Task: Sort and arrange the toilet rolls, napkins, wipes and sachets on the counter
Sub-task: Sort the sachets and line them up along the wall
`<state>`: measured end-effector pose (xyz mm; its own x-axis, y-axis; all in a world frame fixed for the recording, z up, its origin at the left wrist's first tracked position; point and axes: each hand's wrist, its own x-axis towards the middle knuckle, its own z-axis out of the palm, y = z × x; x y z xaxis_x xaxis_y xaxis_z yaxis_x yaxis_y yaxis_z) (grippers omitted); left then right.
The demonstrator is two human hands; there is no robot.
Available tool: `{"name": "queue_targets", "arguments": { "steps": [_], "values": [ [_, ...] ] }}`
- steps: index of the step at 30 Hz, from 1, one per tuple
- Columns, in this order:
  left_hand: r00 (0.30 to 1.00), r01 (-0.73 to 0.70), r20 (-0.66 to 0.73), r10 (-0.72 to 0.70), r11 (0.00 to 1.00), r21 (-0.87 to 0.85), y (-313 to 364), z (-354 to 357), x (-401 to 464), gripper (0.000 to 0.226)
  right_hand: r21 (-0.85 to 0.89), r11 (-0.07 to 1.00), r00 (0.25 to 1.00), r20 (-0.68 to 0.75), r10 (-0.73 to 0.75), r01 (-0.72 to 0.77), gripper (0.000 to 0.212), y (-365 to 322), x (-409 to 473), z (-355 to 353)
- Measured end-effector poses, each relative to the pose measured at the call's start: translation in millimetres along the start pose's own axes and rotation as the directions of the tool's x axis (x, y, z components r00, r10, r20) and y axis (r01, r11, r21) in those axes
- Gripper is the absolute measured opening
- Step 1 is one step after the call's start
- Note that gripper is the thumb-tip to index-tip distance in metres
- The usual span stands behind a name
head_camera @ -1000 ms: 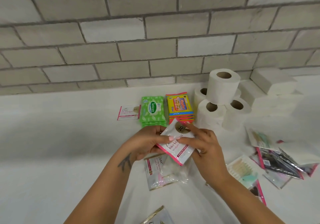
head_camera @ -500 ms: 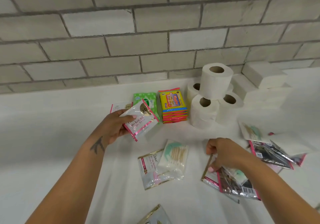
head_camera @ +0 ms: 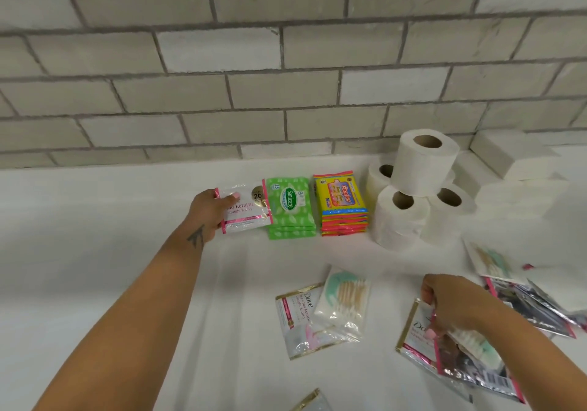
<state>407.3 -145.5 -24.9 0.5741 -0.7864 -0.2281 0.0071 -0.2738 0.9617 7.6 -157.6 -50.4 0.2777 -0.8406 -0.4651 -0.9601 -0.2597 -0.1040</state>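
My left hand [head_camera: 209, 210] grips a white-and-pink keratin sachet [head_camera: 246, 212], holding it flat on the counter just left of the green wipes stack [head_camera: 290, 209]. Beside that sits the yellow wipes stack [head_camera: 343, 204]. Toilet rolls [head_camera: 416, 185] stand piled to the right, with white napkin stacks [head_camera: 514, 156] behind them. My right hand [head_camera: 451, 302] pinches a gold-edged Dove sachet [head_camera: 416, 331] among loose packets at the lower right. Another Dove sachet [head_camera: 298, 318] lies in the middle under a cotton-bud packet [head_camera: 344, 301].
A grey brick wall [head_camera: 286, 77] backs the white counter [head_camera: 95, 236]. More silver and pink sachets [head_camera: 533, 302] lie scattered at the right edge. One sachet corner [head_camera: 309, 401] pokes in at the bottom.
My left hand carried the keratin sachet from the middle to the spot left of the green wipes. My right hand let go of it and dropped onto the loose packets at lower right.
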Motion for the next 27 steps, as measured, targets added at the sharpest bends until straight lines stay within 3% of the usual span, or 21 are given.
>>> {"name": "queue_targets", "arguments": {
  "steps": [8,15,27],
  "values": [
    [0.998,0.059,-0.026,-0.059,0.998,-0.002,-11,-3,33,0.019,0.01,1.0,0.999,0.038,0.027,-0.027,0.03,0,17,-10],
    [0.992,0.117,-0.027,-0.12,0.99,-0.081,-22,-14,58,0.019,0.016,0.999,0.999,0.007,-0.051,0.051,0.022,-15,24,-20],
    [0.992,0.116,-0.046,-0.114,0.992,0.045,-31,-13,73,0.007,0.069,0.986,0.987,-0.068,-0.149,0.154,0.033,-39,34,-21]
  ]
}}
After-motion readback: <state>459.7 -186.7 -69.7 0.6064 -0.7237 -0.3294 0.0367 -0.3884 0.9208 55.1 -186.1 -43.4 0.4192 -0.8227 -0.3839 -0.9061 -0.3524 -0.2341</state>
